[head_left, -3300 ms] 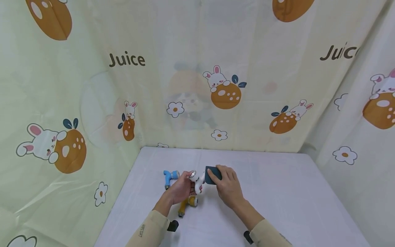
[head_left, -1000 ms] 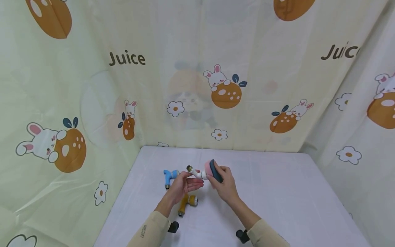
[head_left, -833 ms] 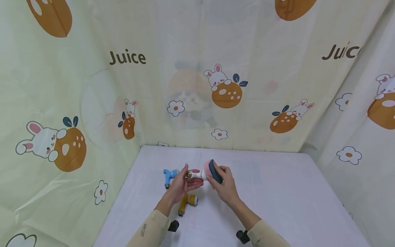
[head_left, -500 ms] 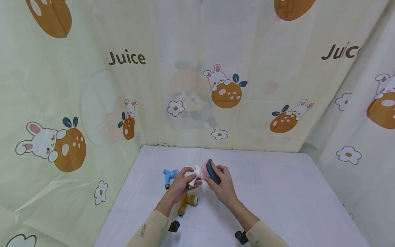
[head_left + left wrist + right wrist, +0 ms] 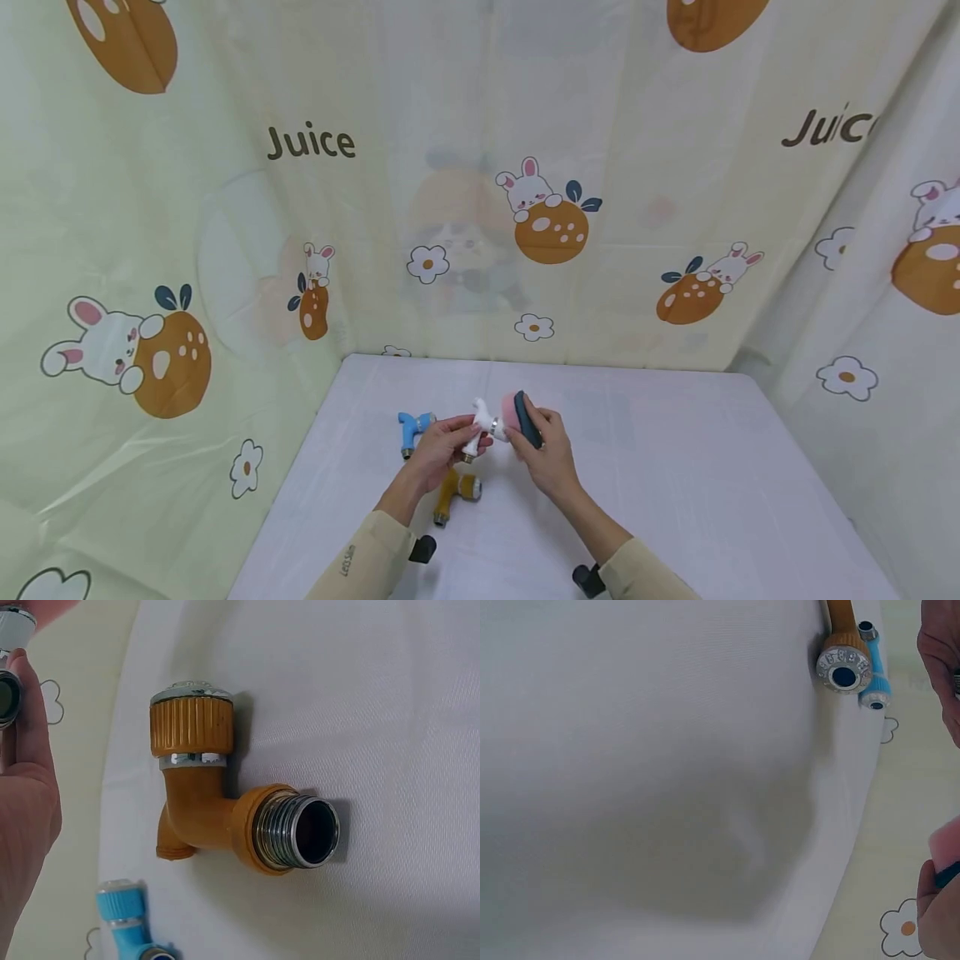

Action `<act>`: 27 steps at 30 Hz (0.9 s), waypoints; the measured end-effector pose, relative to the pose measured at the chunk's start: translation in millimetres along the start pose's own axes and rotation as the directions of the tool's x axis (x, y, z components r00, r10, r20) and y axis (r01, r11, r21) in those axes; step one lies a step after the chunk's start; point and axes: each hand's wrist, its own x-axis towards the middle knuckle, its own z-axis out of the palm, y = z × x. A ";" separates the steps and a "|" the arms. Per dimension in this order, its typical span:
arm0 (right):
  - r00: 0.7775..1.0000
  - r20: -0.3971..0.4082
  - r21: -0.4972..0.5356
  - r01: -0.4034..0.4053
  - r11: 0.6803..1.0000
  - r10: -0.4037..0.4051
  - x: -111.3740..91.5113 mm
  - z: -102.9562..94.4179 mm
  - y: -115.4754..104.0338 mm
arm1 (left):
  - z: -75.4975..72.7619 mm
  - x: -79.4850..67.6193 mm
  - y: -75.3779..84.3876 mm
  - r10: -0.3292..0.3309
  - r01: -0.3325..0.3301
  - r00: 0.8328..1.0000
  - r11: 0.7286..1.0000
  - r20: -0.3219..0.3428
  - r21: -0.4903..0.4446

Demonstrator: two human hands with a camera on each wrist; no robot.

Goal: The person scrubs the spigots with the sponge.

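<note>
My left hand (image 5: 442,450) pinches a white faucet (image 5: 481,417) between thumb and fingers, its threaded metal inlet pointing down toward me. In my right hand (image 5: 552,454) is a scrubbing sponge (image 5: 522,417), pink on one face and dark teal on the other. The pink face is right at the knob end of the white faucet. Below the left hand lies an orange-yellow faucet (image 5: 202,799) with a ribbed knob and chrome threads. A light blue faucet (image 5: 409,432) lies behind the left wrist. Only part of each hand shows in the wrist views.
A white cloth covers the table (image 5: 675,483). Behind it and along both sides hangs a cream curtain (image 5: 450,167) printed with rabbits, oranges and flowers. Black wrist camera mounts (image 5: 422,549) hang below the sleeves.
The left hand has turned the white faucet from lying sideways, inlet leftward, to inlet downward. The sponge has tilted and shifted around the knob end. The orange-yellow and blue faucets stay in place.
</note>
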 end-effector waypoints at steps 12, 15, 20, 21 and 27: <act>0.997 0.029 -0.033 -0.072 0.997 0.073 4.2 -0.1 12.2 | 2.8 -1.8 2.9 0.117 -0.108 0.992 0.979 -0.046 0.173; 0.997 0.024 -0.032 -0.075 0.997 0.076 3.0 -1.6 12.4 | 2.8 -1.5 2.6 0.142 -0.125 0.986 0.976 -0.083 0.178; 0.998 0.005 -0.034 -0.060 0.998 0.060 -0.1 -3.9 9.2 | 1.3 -0.6 2.8 0.148 -0.116 0.978 0.972 -0.148 0.202; 0.999 0.005 -0.029 -0.038 0.999 0.038 -0.9 -4.1 8.2 | 1.0 -0.5 2.9 0.144 -0.111 0.978 0.972 -0.153 0.205; 0.975 0.035 -0.057 0.221 0.974 -0.219 -7.0 -2.6 2.7 | 1.4 -0.4 3.7 0.094 -0.073 0.988 0.983 -0.124 0.166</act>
